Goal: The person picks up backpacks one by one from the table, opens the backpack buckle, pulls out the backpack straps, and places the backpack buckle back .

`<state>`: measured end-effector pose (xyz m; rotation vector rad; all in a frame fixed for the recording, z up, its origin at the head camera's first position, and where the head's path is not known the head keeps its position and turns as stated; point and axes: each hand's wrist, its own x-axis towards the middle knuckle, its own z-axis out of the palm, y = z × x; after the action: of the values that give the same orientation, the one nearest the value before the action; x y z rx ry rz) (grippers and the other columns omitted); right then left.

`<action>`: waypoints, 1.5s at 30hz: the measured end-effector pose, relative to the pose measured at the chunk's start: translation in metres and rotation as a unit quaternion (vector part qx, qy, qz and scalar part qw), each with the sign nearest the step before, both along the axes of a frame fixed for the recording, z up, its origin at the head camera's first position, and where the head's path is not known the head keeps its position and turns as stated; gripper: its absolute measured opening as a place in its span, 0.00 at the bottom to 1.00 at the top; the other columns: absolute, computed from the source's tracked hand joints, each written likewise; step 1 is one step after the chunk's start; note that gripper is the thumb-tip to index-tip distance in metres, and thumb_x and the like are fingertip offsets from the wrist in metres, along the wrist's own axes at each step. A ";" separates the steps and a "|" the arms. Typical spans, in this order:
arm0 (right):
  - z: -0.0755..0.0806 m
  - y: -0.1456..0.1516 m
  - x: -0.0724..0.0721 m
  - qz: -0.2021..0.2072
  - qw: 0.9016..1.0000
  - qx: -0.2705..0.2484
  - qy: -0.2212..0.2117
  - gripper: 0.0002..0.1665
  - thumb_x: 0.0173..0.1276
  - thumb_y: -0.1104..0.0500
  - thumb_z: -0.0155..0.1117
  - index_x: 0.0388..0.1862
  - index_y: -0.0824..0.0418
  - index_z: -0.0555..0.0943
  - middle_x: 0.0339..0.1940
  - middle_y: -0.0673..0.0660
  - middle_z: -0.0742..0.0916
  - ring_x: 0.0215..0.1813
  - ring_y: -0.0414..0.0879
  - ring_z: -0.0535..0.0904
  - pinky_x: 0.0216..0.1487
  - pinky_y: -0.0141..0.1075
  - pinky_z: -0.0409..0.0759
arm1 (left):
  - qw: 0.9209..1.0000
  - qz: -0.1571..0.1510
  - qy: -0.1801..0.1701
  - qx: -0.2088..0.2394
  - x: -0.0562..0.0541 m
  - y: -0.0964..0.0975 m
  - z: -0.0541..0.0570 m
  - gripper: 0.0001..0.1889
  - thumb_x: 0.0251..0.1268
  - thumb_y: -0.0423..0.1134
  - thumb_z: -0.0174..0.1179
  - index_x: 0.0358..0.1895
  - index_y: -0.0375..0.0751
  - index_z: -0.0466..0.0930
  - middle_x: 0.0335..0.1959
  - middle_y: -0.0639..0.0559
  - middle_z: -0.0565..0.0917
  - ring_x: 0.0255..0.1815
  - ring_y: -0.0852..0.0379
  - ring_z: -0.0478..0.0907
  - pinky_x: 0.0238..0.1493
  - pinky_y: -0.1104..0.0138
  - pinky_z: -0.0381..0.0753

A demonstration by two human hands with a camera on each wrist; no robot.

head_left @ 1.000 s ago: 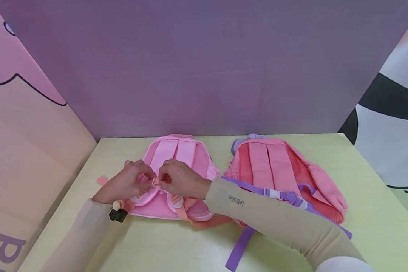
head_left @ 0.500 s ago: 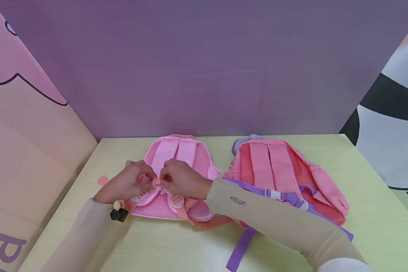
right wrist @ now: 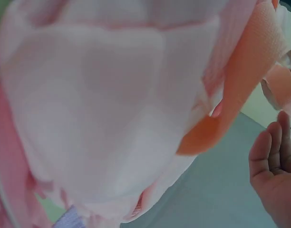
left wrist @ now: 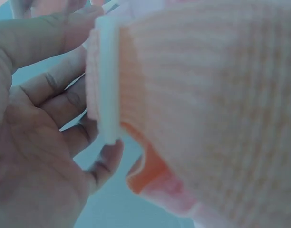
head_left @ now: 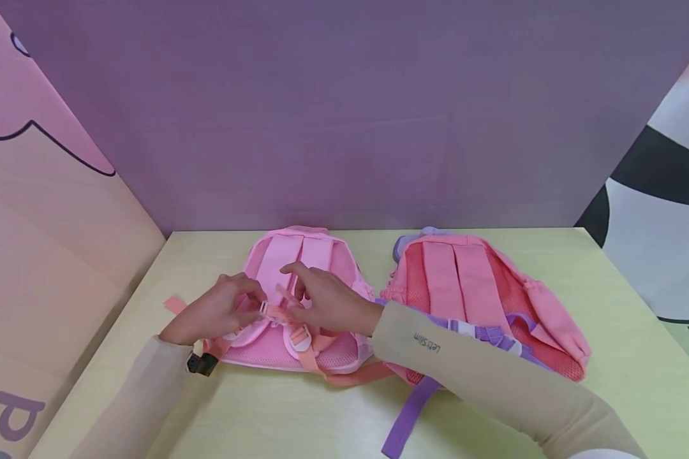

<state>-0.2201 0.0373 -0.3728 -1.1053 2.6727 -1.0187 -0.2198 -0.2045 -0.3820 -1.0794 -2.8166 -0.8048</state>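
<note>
A light pink backpack (head_left: 287, 258) lies on the table with its shoulder straps upward. Over its middle, my left hand (head_left: 221, 310) pinches a small white buckle (head_left: 263, 308) on an orange chest strap (head_left: 277, 313). The left wrist view shows this white buckle (left wrist: 109, 80) close up, beside the thumb. My right hand (head_left: 341, 299) is just right of it, thumb and forefinger spread apart. A blurred loose strap end (head_left: 287, 294) sticks up near those fingers. In the right wrist view, the right hand's fingers (right wrist: 274, 154) look extended.
A coral backpack (head_left: 471, 268) with purple straps lies to the right, partly under my right forearm. Its purple strap end (head_left: 410, 417) trails toward the table's front. An orange strap (head_left: 353, 377) runs between the bags. A purple wall (head_left: 344, 115) rises behind the table.
My right hand has let go near the buckle and moved slightly right, its fingers spreading. A loose strap end now shows. The left hand has stayed at the buckle.
</note>
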 end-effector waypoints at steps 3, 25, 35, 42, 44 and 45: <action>0.000 0.006 -0.001 0.004 1.000 0.009 -0.001 0.38 0.61 0.56 0.68 0.67 0.54 0.62 0.31 0.49 0.76 0.28 0.42 0.72 0.28 0.30 0.74 | 1.000 0.001 -0.021 0.005 0.001 0.001 -0.001 0.11 0.50 0.30 0.68 0.33 0.48 0.77 0.28 0.54 0.75 0.32 0.52 0.72 0.37 0.62 0.71; 0.009 -0.042 -0.003 -0.042 0.987 0.155 0.025 0.13 0.59 0.52 0.70 0.24 0.54 0.75 0.19 0.47 0.77 0.28 0.42 0.73 0.32 0.32 0.70 | 1.000 -0.007 -0.024 0.011 -0.003 0.009 0.001 0.10 0.52 0.36 0.71 0.33 0.47 0.78 0.26 0.59 0.74 0.29 0.56 0.73 0.31 0.67 0.75; 0.001 -0.039 -0.002 -0.045 0.992 0.114 0.002 0.14 0.59 0.52 0.71 0.23 0.54 0.74 0.18 0.47 0.76 0.29 0.40 0.72 0.31 0.30 0.70 | 0.997 -0.010 -0.064 0.042 -0.001 0.006 0.002 0.15 0.53 0.34 0.70 0.42 0.45 0.76 0.30 0.58 0.76 0.32 0.58 0.73 0.33 0.67 0.76; -0.001 -0.037 -0.002 -0.039 0.995 0.093 0.014 0.13 0.59 0.53 0.71 0.25 0.53 0.75 0.18 0.47 0.75 0.29 0.41 0.73 0.32 0.29 0.71 | 0.998 0.010 -0.057 0.031 -0.001 0.006 0.003 0.13 0.51 0.31 0.70 0.39 0.44 0.77 0.31 0.55 0.77 0.33 0.55 0.73 0.35 0.64 0.77; -0.001 -0.036 -0.002 -0.041 0.995 0.091 0.020 0.13 0.59 0.53 0.71 0.25 0.53 0.74 0.18 0.47 0.75 0.29 0.41 0.72 0.33 0.30 0.70 | 0.998 0.013 -0.049 0.022 -0.001 0.006 0.002 0.12 0.51 0.32 0.70 0.38 0.44 0.79 0.31 0.55 0.77 0.33 0.55 0.73 0.35 0.64 0.76; -0.002 -0.035 -0.002 -0.041 0.995 0.091 0.023 0.13 0.59 0.53 0.71 0.25 0.53 0.74 0.18 0.47 0.75 0.29 0.42 0.72 0.33 0.31 0.70 | 0.999 0.013 -0.048 0.021 -0.001 0.006 0.002 0.11 0.51 0.32 0.70 0.38 0.43 0.79 0.30 0.55 0.77 0.33 0.55 0.73 0.35 0.64 0.76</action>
<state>-0.2219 0.0026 -0.3744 -1.0036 2.8024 -0.7504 -0.2207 -0.1985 -0.3800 -1.0234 -2.8701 -0.9339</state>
